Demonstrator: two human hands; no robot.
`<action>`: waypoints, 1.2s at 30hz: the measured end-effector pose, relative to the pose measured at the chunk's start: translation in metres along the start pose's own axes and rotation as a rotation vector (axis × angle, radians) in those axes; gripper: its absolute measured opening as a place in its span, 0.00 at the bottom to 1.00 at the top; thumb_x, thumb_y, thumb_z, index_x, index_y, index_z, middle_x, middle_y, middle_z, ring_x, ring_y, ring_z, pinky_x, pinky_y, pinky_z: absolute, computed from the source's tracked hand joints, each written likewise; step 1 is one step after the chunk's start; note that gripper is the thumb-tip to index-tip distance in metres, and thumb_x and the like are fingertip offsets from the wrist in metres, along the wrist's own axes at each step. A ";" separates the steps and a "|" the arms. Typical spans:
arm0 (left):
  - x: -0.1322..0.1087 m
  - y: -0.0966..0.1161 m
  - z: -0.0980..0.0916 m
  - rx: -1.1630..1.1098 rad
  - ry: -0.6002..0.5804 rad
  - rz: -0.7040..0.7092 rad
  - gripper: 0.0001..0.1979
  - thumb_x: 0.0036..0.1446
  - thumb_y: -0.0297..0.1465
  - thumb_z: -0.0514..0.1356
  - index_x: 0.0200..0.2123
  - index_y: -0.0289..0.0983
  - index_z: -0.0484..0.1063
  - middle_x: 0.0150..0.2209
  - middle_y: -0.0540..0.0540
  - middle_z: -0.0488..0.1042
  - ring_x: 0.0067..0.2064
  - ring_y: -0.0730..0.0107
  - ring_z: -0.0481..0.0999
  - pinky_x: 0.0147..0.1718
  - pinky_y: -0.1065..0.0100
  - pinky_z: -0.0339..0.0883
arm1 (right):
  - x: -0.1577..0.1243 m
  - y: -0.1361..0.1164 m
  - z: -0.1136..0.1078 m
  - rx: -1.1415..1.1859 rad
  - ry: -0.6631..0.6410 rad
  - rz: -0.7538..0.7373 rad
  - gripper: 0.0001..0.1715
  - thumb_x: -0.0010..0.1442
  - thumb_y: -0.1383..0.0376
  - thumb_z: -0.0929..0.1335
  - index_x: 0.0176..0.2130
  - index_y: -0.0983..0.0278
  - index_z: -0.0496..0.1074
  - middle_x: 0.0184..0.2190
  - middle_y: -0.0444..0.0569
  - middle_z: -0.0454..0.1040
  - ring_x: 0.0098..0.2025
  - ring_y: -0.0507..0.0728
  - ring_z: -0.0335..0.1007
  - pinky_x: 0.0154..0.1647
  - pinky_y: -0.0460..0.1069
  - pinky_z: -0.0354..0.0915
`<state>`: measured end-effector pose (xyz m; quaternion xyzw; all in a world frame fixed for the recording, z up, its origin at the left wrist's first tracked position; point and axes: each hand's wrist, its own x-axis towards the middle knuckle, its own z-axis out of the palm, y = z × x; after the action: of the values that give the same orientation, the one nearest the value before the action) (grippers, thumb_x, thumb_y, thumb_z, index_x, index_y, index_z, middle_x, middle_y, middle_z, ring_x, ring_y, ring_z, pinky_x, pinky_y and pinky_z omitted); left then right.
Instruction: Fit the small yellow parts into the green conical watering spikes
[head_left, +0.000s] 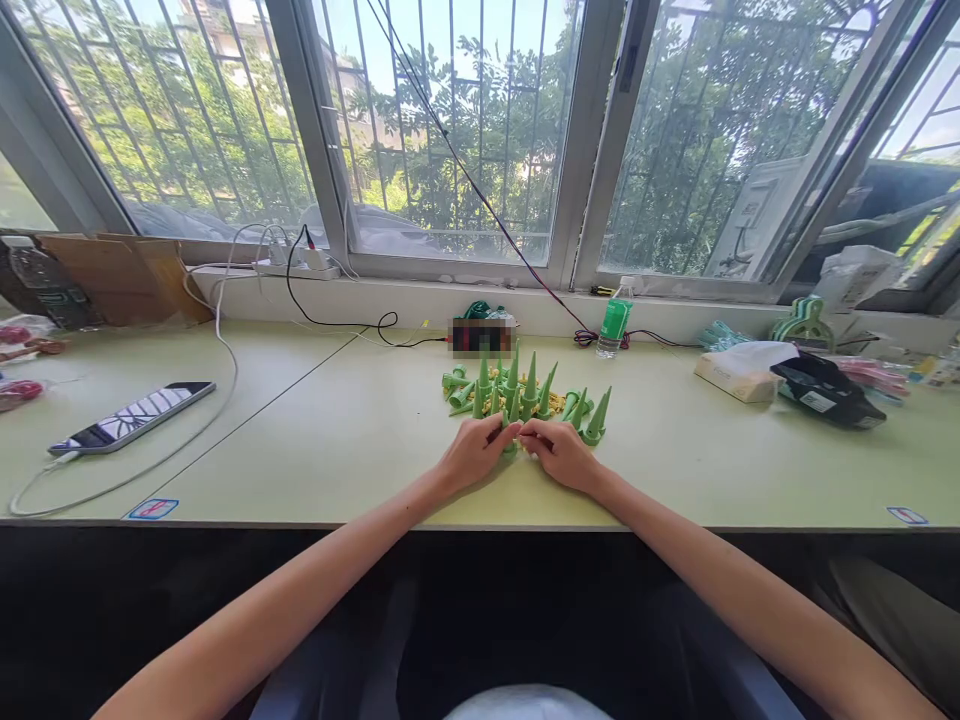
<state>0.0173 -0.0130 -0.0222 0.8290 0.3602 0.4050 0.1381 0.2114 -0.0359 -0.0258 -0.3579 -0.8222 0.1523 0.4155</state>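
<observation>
My left hand (471,452) is closed around a green plastic spike (510,452), whose flared base shows below the fingers. Right beside it, my right hand (564,456) is pinched, its fingertips meeting the left ones. Whatever sits between those fingertips is too small to make out. Just beyond both hands stand several green cone-shaped spikes (531,385), points up. Other green spikes (459,380) lie on their sides at the left of the group. Small yellow pieces (556,403) are heaped among them on the pale green table (300,440).
A phone (135,418) on a white charging cable lies at the left. Behind the spikes are a blurred dark object (480,338) and a green-labelled bottle (615,320). A tissue pack (739,372) and a black packet (829,388) lie to the right. Windows line the back.
</observation>
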 end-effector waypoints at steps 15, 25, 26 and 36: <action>-0.001 0.003 -0.001 -0.023 -0.051 0.067 0.22 0.65 0.40 0.53 0.21 0.37 0.52 0.19 0.56 0.48 0.23 0.77 0.48 0.23 0.71 0.46 | 0.000 0.002 0.001 -0.050 -0.004 0.010 0.18 0.69 0.60 0.61 0.28 0.62 0.63 0.21 0.41 0.62 0.24 0.51 0.55 0.28 0.46 0.53; 0.003 0.001 0.002 0.015 0.176 0.018 0.25 0.65 0.41 0.53 0.21 0.37 0.47 0.17 0.56 0.47 0.22 0.77 0.45 0.22 0.70 0.44 | 0.004 -0.004 0.002 -0.036 -0.009 0.048 0.14 0.71 0.58 0.61 0.38 0.63 0.69 0.27 0.43 0.70 0.24 0.51 0.60 0.29 0.47 0.56; 0.003 0.000 0.002 0.007 0.192 0.009 0.25 0.65 0.42 0.53 0.21 0.37 0.47 0.17 0.56 0.47 0.22 0.77 0.45 0.22 0.70 0.44 | 0.004 -0.005 0.002 -0.032 -0.005 0.050 0.13 0.70 0.58 0.61 0.39 0.63 0.69 0.27 0.43 0.71 0.24 0.51 0.59 0.29 0.46 0.56; 0.002 0.005 0.000 -0.026 0.116 0.029 0.23 0.65 0.39 0.53 0.21 0.37 0.50 0.17 0.56 0.49 0.22 0.78 0.47 0.22 0.71 0.46 | 0.003 -0.001 0.001 -0.048 0.002 0.027 0.13 0.69 0.60 0.62 0.36 0.63 0.68 0.25 0.42 0.67 0.25 0.51 0.59 0.30 0.46 0.55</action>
<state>0.0213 -0.0151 -0.0182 0.8075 0.3502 0.4588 0.1219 0.2089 -0.0345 -0.0244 -0.3792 -0.8202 0.1378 0.4057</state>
